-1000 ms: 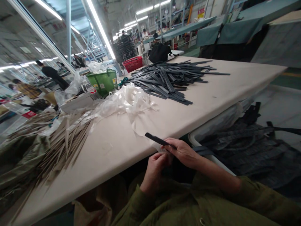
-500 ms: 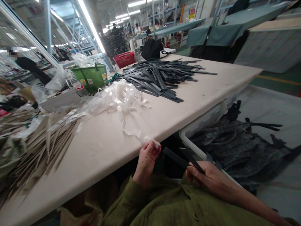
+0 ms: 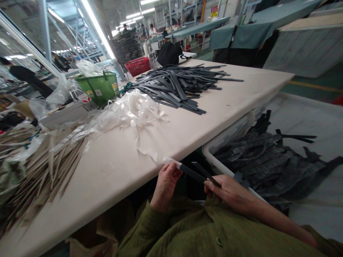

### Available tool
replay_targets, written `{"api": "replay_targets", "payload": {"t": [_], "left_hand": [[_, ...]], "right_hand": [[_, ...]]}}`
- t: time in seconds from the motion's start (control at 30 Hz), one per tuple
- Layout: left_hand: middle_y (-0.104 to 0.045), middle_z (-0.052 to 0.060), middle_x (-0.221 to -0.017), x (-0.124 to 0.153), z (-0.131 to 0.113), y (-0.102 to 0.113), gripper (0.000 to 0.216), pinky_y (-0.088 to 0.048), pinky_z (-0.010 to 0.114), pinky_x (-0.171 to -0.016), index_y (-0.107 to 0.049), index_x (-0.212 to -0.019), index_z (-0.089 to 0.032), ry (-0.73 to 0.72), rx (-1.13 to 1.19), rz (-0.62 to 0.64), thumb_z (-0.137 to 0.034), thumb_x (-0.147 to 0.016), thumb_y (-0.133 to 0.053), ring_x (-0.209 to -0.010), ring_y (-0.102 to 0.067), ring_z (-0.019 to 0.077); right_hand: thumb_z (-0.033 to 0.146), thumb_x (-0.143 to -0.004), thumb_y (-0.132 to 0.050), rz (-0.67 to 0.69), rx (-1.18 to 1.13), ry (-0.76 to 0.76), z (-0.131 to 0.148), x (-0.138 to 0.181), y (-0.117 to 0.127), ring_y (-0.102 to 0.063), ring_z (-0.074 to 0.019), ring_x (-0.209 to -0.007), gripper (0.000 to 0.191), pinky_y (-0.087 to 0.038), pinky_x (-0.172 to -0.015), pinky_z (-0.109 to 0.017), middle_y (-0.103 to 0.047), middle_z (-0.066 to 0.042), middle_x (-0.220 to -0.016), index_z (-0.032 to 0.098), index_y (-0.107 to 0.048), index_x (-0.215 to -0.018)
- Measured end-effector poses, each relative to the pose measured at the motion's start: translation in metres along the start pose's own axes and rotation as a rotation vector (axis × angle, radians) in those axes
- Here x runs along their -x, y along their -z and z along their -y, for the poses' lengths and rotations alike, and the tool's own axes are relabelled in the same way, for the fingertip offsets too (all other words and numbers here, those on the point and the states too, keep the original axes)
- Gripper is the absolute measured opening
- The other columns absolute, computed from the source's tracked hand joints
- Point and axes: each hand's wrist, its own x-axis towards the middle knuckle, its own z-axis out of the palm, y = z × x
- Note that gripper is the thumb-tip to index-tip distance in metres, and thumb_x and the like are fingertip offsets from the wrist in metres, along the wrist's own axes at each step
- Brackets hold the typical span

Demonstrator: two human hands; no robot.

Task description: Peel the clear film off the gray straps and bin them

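Note:
My left hand (image 3: 167, 179) pinches the end of a thin white plastic strip (image 3: 146, 150) at the table's front edge. That strip trails back to a tangled heap of the same white film (image 3: 134, 107). My right hand (image 3: 227, 191) is closed on a dark grey fabric strip (image 3: 194, 174), whose two ends stick out toward the left. One end meets the white plastic at my left fingertips; whether it lies inside or against the film I cannot tell. Further back on the table lies a large pile of dark grey strips (image 3: 177, 85).
A white bin (image 3: 211, 153) full of dark strips stands against the table on the right. Beige strips (image 3: 53, 167) spread over the left of the table (image 3: 112, 175). Behind are a green bag (image 3: 99, 87), a red basket (image 3: 138, 66) and a black bag (image 3: 169, 53).
My right hand has moved left, bringing the dark strip's end up to the white plastic at my left fingers. The left hand has barely moved; the view has shifted slightly.

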Motion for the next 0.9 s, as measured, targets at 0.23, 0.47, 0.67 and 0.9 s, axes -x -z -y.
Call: {"api": "replay_targets", "payload": {"t": [0.23,0.47,0.67,0.9], "left_hand": [[-0.071,0.0,-0.069,-0.001,0.003,0.001,0.04,-0.053,0.028,-0.075,-0.068,-0.072,-0.015,-0.015,-0.025,-0.024,-0.038,-0.051,-0.094,-0.066,-0.067,0.012],[-0.074,0.004,-0.08,0.004,0.015,-0.005,0.04,-0.052,0.027,-0.074,-0.071,-0.076,-0.015,-0.002,-0.076,0.027,-0.041,-0.055,-0.092,-0.073,-0.068,0.0142],[-0.072,0.003,-0.076,0.007,0.021,-0.014,0.04,-0.05,0.023,-0.066,-0.071,-0.078,-0.013,-0.069,-0.011,-0.018,-0.041,-0.058,-0.091,-0.067,-0.065,0.0116],[-0.07,0.001,-0.071,0.013,0.025,-0.011,0.039,-0.05,0.024,-0.067,-0.07,-0.074,-0.014,-0.065,0.068,-0.093,-0.039,-0.055,-0.093,-0.064,-0.063,0.0111]], "right_hand": [[0.06,-0.097,-0.034,-0.048,0.03,-0.015,-0.002,-0.002,-0.002,-0.064,-0.0213,-0.061,0.057,-0.046,-0.057,-0.029,-0.07,-0.007,-0.07,0.018,-0.067,-0.078],[0.056,-0.098,-0.03,-0.042,0.083,-0.005,0.004,-0.018,-0.011,-0.066,-0.0219,-0.062,0.056,-0.045,-0.06,-0.03,-0.072,-0.008,-0.072,0.019,-0.065,-0.077],[0.054,-0.097,-0.033,0.017,0.159,0.056,0.006,-0.026,0.003,-0.065,-0.0224,-0.065,0.049,-0.044,-0.06,-0.03,-0.07,-0.007,-0.072,0.019,-0.065,-0.081],[0.061,-0.098,-0.03,0.074,0.116,-0.059,-0.016,0.0,0.023,-0.063,-0.0205,-0.058,0.054,-0.045,-0.057,-0.03,-0.067,-0.005,-0.065,0.023,-0.057,-0.072]]}}
